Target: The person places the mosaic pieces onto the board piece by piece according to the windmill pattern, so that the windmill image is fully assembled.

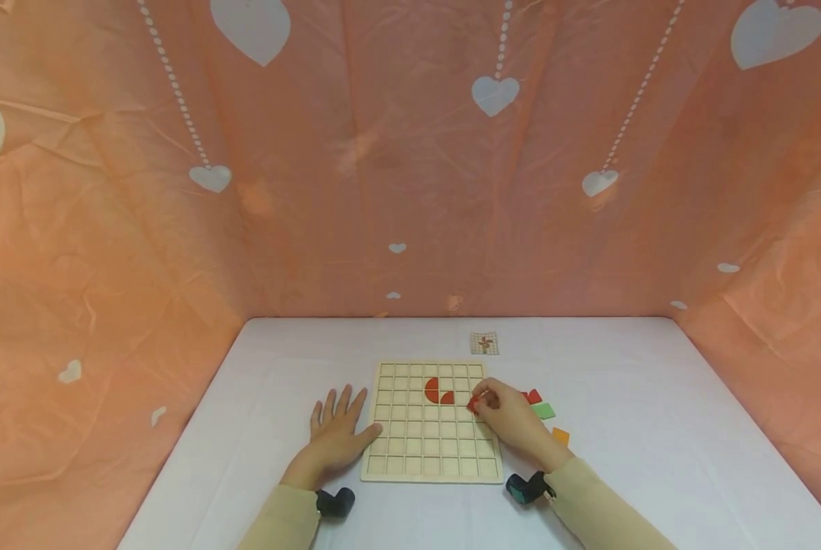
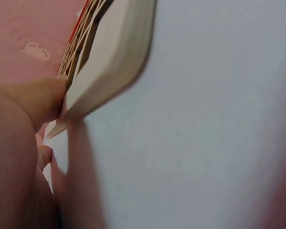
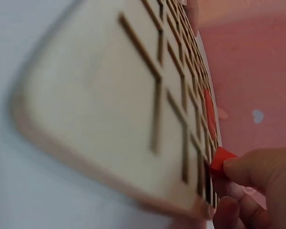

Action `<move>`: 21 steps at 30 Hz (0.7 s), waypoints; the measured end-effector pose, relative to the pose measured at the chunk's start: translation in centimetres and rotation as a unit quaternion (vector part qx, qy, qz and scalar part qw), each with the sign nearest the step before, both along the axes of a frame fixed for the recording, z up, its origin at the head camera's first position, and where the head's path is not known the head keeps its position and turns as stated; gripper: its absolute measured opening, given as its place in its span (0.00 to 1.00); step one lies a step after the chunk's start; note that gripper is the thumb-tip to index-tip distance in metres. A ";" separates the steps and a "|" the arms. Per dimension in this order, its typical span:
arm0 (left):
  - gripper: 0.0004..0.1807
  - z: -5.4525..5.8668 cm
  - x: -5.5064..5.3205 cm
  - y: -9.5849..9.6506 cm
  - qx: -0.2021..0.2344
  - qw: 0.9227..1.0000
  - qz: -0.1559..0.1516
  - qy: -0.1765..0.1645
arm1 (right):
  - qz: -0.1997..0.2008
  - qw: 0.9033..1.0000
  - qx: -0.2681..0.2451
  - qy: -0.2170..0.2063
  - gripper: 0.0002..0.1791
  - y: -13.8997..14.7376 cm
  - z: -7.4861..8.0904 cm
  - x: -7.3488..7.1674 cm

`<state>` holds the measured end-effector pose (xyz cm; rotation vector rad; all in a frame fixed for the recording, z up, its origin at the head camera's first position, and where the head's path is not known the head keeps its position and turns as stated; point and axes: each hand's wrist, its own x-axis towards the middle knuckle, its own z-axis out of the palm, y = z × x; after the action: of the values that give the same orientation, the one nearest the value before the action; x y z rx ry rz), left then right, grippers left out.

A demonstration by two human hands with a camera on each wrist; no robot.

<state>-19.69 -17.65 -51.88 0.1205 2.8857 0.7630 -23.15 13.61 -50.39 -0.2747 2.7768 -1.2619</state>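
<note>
A square wooden grid board (image 1: 422, 447) lies on the white table, with several red quarter-circle pieces (image 1: 432, 386) set in cells of its upper middle. My right hand (image 1: 509, 416) is over the board's right side and pinches a red piece (image 3: 221, 161) between thumb and fingers; the fingers hide part of its shape. Spread flat at the board's left, my left hand (image 1: 337, 435) has its thumb (image 2: 50, 95) on the board's edge, while its other fingers lie on the table.
Right of the board lie a red piece (image 1: 534, 396), a green piece (image 1: 544, 411) and an orange piece (image 1: 560, 436), partly behind the right hand. A small pattern card (image 1: 484, 343) lies beyond the board. Orange cloth with hearts (image 1: 410, 206) surrounds the table.
</note>
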 end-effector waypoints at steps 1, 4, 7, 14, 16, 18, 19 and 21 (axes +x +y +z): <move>0.43 0.0 0.0 0.0 0.001 1.000 0.001 -0.001 | 0.004 1.000 -0.003 0.001 0.06 -0.1 0.2 -0.1; 0.43 0.0 0.0 -0.1 0.006 1.000 0.002 0.002 | 0.018 1.000 -0.011 0.010 0.05 -0.4 0.5 -0.6; 0.44 -0.3 -0.1 -0.2 0.002 1.000 0.007 -0.005 | 0.030 0.999 -0.008 0.018 0.05 -0.7 0.8 -1.2; 0.43 -0.6 -0.2 -0.3 0.000 1.000 0.000 0.004 | 0.048 0.998 0.022 0.020 0.05 -1.4 0.7 -2.4; 0.42 -0.4 -0.2 -0.3 0.003 1.000 -0.002 0.007 | 0.053 0.998 0.024 0.020 0.06 -1.6 0.5 -2.5; 0.42 -0.3 -0.1 -0.2 0.004 1.000 -0.003 0.007 | 0.054 0.998 0.024 0.021 0.06 -1.7 0.5 -2.6; 0.42 -0.2 -0.1 -0.2 0.002 1.000 -0.003 0.006 | 0.053 0.998 0.023 0.019 0.06 -1.7 0.4 -2.6; 0.42 -0.2 -0.1 -0.2 0.000 1.000 -0.005 0.003 | 0.049 0.999 0.019 0.010 0.06 -1.8 0.4 -2.6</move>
<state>-19.77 -17.85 -52.07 0.1374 2.8893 0.7619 -25.75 11.81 -50.02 -0.4171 2.7641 -1.1895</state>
